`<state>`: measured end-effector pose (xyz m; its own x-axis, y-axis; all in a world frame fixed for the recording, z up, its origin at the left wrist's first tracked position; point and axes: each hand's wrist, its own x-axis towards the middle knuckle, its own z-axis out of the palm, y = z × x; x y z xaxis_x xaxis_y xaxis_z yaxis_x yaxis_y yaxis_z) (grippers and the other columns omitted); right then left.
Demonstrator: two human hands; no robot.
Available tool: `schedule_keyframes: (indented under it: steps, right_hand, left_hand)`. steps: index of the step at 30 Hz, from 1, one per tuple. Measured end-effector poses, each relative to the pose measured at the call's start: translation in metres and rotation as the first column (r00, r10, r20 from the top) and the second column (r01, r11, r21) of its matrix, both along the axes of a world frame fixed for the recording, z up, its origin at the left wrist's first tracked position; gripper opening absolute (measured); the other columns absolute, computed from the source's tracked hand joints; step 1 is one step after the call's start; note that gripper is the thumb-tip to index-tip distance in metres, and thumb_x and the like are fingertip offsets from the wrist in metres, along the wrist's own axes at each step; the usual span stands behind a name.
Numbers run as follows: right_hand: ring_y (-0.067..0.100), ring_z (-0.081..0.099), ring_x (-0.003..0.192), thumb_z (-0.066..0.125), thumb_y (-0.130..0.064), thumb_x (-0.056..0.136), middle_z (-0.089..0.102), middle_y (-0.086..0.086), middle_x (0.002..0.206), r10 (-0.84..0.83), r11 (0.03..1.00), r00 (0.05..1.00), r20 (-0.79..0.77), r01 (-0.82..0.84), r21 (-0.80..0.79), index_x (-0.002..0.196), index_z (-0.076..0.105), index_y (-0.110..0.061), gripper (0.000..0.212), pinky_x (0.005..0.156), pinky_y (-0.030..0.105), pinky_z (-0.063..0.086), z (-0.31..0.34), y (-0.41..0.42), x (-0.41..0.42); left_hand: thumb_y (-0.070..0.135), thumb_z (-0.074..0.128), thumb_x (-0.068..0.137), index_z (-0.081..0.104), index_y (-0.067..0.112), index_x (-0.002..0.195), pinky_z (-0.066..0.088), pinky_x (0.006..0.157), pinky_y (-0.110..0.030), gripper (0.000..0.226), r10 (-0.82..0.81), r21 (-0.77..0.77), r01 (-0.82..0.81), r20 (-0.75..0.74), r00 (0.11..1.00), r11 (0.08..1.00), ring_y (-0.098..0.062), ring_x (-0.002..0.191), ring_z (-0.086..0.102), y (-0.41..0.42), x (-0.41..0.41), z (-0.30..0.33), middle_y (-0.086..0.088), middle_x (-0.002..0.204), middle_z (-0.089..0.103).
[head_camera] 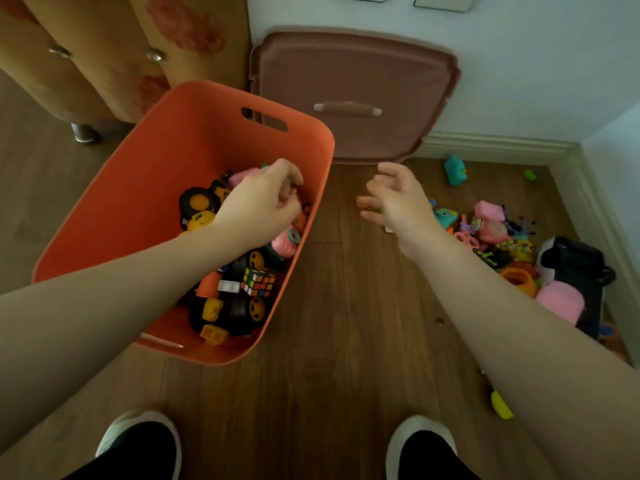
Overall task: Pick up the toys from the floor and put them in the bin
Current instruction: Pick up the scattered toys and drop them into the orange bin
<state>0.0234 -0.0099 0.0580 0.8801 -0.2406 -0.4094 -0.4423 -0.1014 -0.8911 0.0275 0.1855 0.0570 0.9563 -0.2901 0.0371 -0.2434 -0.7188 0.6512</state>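
1. The left hand is being held inside the orange bin, fingers curled; whether a toy is being pinched cannot be told (motion blur).
2. The right hand is being held slack and holding nothing above the floor.
3. Many toys, a puzzle cube among them, are already being kept under the left hand.
4. A pile of toys is being left just right of the right hand, so the task is judged roughly half done.
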Motion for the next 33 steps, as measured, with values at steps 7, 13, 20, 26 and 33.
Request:
schedule_keyframes:
  steps: [7,13,20,26,33]
  right_hand:
    - [0.016,0.057,0.082,0.043,-0.008,0.094,0.061,0.007,0.1,0.03,0.951,0.966,-0.255,-0.106,-0.291,0.11,0.057,-0.014,0.022,0.069,0.025,0.047,-0.039,-0.122,-0.046]
    - [0.027,0.056,0.112,0.052,-0.008,0.089,0.062,0.012,0.12,0.175,0.73,0.852,-0.494,-0.448,-0.516,0.113,0.062,-0.006,0.026,0.092,0.028,0.04,-0.108,-0.198,-0.127]
    - [0.032,0.047,0.125,0.049,-0.02,0.094,0.03,0.012,0.147,0.341,0.61,0.751,-0.565,-0.634,-0.476,0.134,0.042,-0.023,0.04,0.1,0.039,0.042,-0.156,-0.202,-0.155]
    - [0.035,0.049,0.114,0.047,-0.016,0.095,0.028,0.018,0.144,0.395,0.472,0.743,-0.54,-0.668,-0.575,0.126,0.041,-0.009,0.032,0.086,0.04,0.046,-0.177,-0.198,-0.143]
    - [0.023,0.06,0.085,0.055,-0.006,0.086,0.062,0.013,0.091,-0.146,0.955,0.976,-0.16,0.097,-0.279,0.094,0.059,-0.007,0.009,0.081,0.032,0.046,-0.171,-0.229,-0.103]
  left_hand:
    - [0.018,0.051,0.089,0.058,0.017,0.11,0.035,0.068,-0.02,0.022,-0.535,0.114,0.547,-0.122,0.836,0.829,-0.009,0.077,0.047,-0.093,-0.027,0.006,0.005,0.093,0.053]
    - [0.024,0.043,0.093,0.055,0.019,0.113,0.05,0.081,-0.037,0.024,-0.583,0.287,0.715,-0.426,0.692,0.638,-0.016,0.092,0.053,-0.172,-0.051,-0.036,-0.001,0.106,0.059]
    - [0.021,0.043,0.093,0.053,0.016,0.117,0.049,0.084,-0.036,0.027,-0.537,0.378,0.804,-0.603,0.59,0.459,-0.021,0.101,0.052,-0.215,-0.062,-0.073,-0.004,0.115,0.054]
    - [0.025,0.043,0.093,0.051,0.014,0.118,0.048,0.081,-0.036,0.029,-0.482,0.509,0.74,-0.562,0.673,0.44,-0.024,0.106,0.053,-0.245,-0.051,-0.089,-0.006,0.116,0.051]
    - [0.023,0.049,0.09,0.034,0.015,0.136,0.047,0.087,-0.042,0.049,-0.375,0.614,0.563,-0.42,0.826,0.553,-0.031,0.121,0.045,-0.288,-0.021,-0.105,-0.009,0.148,0.02]
